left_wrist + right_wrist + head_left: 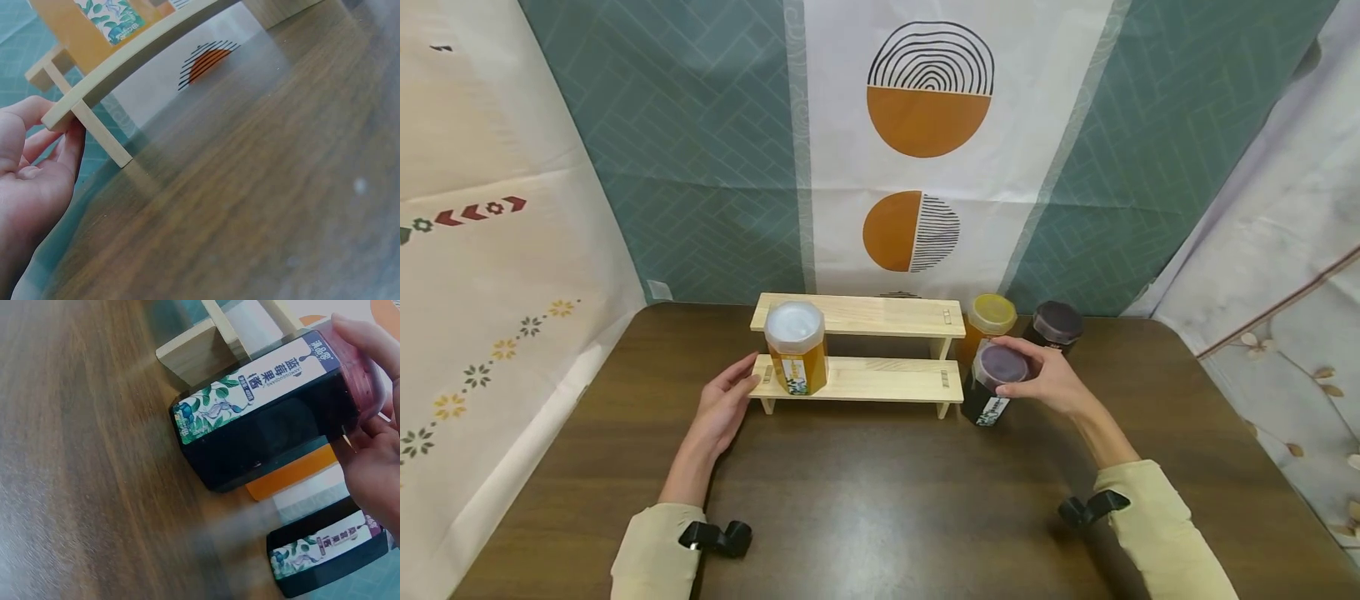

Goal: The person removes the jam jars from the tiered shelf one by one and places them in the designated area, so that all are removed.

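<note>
Where the table is bordered at nine o'clock, a cream flowered cloth is seen. Above a left sleeve banded by a black strap, the left hand is held at the shelf's eight-to-nine o'clock corner. By its thumb and fingers, drawn close together, the left end of the lower step is pinched. The shelf, pale and two-tiered, is set toward the table's twelve o'clock, before a green and white cloth printed with orange shapes. At nine o'clock on its lower step, an amber jar is stood upright, its label turned toward six. Just past the shelf's three o'clock end, a dark jar is gripped about its purple lid by the right hand, the thumb and fingers parted by the lid's width. Whether its base is touching the table cannot be told. By it a yellow-lidded jar is partly hidden, at its twelve o'clock. Between one and two o'clock from it, a second dark jar is placed. Farther right, a white cloth printed with branches is hung at three o'clock.
</note>
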Demonstrator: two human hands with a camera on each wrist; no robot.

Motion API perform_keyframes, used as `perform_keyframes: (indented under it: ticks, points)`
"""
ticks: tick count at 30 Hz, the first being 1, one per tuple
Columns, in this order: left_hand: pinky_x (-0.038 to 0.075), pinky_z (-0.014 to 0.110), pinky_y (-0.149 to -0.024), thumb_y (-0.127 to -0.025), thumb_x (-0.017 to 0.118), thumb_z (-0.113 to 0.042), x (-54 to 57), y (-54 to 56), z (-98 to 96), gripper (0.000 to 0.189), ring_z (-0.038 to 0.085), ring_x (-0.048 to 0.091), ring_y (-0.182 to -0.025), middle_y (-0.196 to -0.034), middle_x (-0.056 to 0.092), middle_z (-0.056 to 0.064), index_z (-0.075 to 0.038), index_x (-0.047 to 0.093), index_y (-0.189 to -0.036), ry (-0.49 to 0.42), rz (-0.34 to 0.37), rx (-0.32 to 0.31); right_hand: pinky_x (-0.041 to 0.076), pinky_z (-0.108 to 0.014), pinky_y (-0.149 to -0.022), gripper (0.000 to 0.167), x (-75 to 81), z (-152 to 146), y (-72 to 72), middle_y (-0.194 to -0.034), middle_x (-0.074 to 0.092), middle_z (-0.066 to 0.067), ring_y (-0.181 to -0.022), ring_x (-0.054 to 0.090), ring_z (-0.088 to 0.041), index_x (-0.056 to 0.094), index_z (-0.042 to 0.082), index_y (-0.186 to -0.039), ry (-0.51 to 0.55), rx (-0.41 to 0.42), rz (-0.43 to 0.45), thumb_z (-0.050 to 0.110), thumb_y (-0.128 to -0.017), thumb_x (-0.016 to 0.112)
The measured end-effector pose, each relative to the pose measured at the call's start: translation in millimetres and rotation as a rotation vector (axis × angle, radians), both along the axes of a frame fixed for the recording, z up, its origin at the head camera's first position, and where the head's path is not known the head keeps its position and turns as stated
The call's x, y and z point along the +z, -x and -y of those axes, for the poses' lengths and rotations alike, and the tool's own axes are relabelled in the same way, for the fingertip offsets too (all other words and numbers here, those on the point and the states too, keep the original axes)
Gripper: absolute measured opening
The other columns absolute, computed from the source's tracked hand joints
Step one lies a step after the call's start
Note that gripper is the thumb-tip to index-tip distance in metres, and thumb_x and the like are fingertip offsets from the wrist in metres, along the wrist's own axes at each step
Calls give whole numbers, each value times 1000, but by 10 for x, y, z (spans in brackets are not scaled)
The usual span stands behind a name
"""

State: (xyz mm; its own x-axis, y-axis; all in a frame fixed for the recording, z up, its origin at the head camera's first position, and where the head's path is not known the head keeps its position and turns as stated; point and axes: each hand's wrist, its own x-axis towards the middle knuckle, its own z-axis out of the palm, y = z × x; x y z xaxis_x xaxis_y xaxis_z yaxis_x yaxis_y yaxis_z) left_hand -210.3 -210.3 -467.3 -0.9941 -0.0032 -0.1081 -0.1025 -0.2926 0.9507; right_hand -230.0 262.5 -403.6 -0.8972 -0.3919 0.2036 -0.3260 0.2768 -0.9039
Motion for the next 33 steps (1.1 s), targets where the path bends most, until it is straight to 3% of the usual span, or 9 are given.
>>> perform_keyframes:
  ticks: [8,12,17,21,25,33]
  points:
    - [40,16,-96,-100,48,0,-8,-3,7,53,10,42,-121,-139,35,12,8,27,-148,10,8,6,43,-18,-89,70,112,11,-24,-134,51,-22,-112,52,-15,49,-4,-137,-94,28,21,-4,-74,80]
    - [40,16,-96,-100,49,-1,-19,-4,8,54,9,43,-119,-139,36,13,8,27,-148,20,-2,6,37,-14,-96,67,278,111,-135,-142,44,-18,-125,45,-29,48,-1,-140,-161,-55,-58,3,-80,78]
    - [40,16,-97,-99,49,-1,-20,-2,4,54,10,43,-120,-138,36,12,9,27,-147,17,-19,4,42,-35,-101,55,489,381,-226,-139,47,-20,-125,46,-39,48,-3,-139,-88,-145,-98,3,-89,69]
    - [40,15,-97,-100,50,-3,-24,0,9,55,9,42,-120,-139,36,11,9,27,-147,27,-17,4,43,-53,-98,57,585,657,-207,-143,45,-15,-126,45,-41,45,2,-142,-80,-137,-72,11,-91,68]
    - [39,15,-97,-100,50,-4,-32,0,17,55,9,42,-121,-140,35,13,9,27,-148,30,-26,-2,35,-58,-103,66,647,980,-148,-149,37,-11,-133,35,-42,41,8,-146,-63,-84,-39,18,-89,72]
    - [39,16,-98,-100,47,-2,-27,15,24,53,15,37,-128,-144,31,14,6,28,-149,20,-6,-5,31,-42,-110,80,638,1739,19,-153,33,-5,-138,31,-29,35,11,-151,-67,39,2,23,-84,77]
